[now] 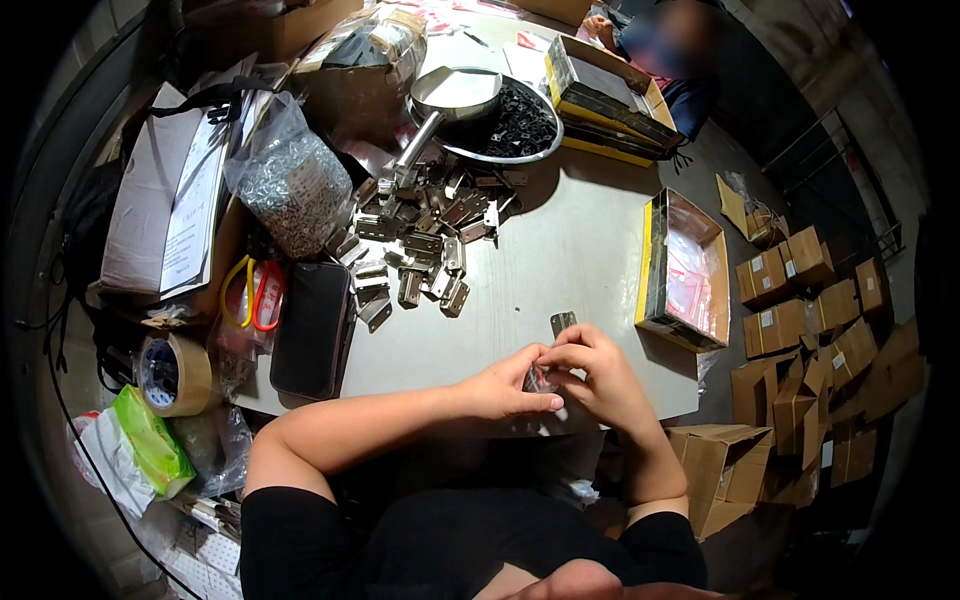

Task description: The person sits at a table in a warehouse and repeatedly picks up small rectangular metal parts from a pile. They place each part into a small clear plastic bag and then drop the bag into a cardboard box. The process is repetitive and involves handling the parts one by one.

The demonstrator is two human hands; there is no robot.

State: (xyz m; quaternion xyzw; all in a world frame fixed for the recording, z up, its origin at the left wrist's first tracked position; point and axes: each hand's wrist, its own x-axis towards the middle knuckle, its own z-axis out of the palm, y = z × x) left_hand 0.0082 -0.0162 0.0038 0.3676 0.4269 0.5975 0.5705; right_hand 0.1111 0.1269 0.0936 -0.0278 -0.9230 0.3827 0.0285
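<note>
At the near edge of the table my two hands meet around a small clear plastic bag (540,378) with a bit of red on it. My left hand (508,386) is closed on its left side, thumb toward me. The fingers of my right hand (600,372) pinch it from the right; what is inside is hard to make out. Just beyond my right fingers lies one small metal piece with holes (563,322). Farther left spreads a pile of similar shiny metal pieces (425,245), hinge-like in shape.
Behind the pile, a metal scoop (458,92) rests on a bowl of black parts (515,120). An open box (648,262) of plastic packets stands right. Left are a phone (310,330), scissors (268,295), tape (172,373) and a screw bag (295,185). Another person (640,40) sits far right.
</note>
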